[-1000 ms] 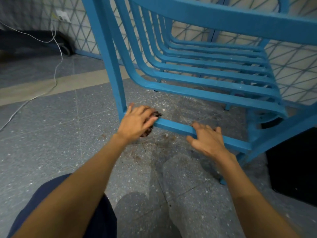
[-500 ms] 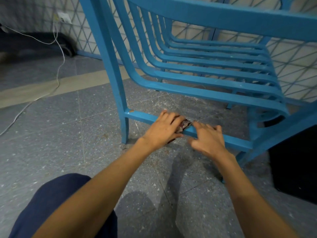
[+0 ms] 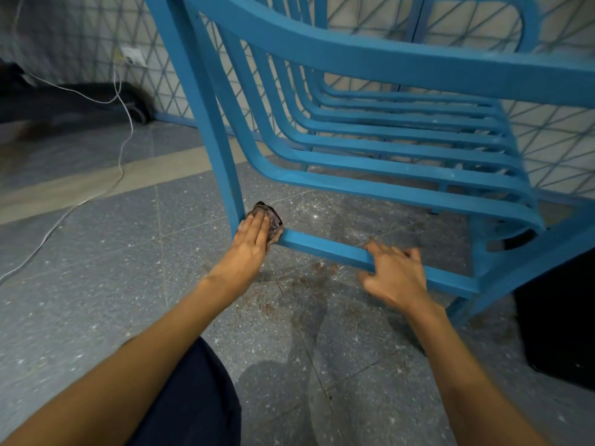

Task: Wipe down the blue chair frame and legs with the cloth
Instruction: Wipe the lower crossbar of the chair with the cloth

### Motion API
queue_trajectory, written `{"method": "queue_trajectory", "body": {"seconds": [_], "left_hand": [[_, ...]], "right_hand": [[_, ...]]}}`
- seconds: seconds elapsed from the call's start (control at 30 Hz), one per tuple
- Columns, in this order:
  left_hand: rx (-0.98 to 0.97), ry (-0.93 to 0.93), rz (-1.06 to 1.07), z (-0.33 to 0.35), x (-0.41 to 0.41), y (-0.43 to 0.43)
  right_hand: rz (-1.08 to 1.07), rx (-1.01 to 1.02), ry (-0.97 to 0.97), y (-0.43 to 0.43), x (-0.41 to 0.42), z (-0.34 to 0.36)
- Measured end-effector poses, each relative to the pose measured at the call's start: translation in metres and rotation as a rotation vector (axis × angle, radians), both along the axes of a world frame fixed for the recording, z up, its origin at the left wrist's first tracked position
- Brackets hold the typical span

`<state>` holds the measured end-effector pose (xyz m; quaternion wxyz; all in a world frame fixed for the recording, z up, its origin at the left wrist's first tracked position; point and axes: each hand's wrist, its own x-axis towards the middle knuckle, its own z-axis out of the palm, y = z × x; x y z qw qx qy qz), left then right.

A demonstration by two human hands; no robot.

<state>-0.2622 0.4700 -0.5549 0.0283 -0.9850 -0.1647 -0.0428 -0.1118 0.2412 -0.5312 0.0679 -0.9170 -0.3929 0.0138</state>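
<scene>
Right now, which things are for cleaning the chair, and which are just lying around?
For the job: blue chair, cloth, left hand pressing the cloth, right hand holding the chair's low bar.
Just lying about: white cable, wall socket, black box.

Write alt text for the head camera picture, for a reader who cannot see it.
A person's left hand presses a dark cloth where a leg of the blue chair meets its low bar. The right hand holds that bar further along, above a speckled grey floor with brown dust.
</scene>
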Motion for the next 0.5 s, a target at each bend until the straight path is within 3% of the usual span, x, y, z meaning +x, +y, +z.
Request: {"method": "queue_trajectory", "body": {"seconds": [0.1,0.3,0.5], "left_hand": [[0.05,-0.02,-0.001,0.001,0.015,0.004],[0.053,0.272,0.078,0.027,0.059,0.009],[0.1,-0.008,0.071,0.011,0.022,0.005]], "right_hand": [[-0.006,0.009,-0.015,0.0,0.0,-0.002],[0.003,0.024,-0.017,0.0,0.001,-0.003],[0.01,0.024,-0.015,-0.003,0.0,-0.003]]}}
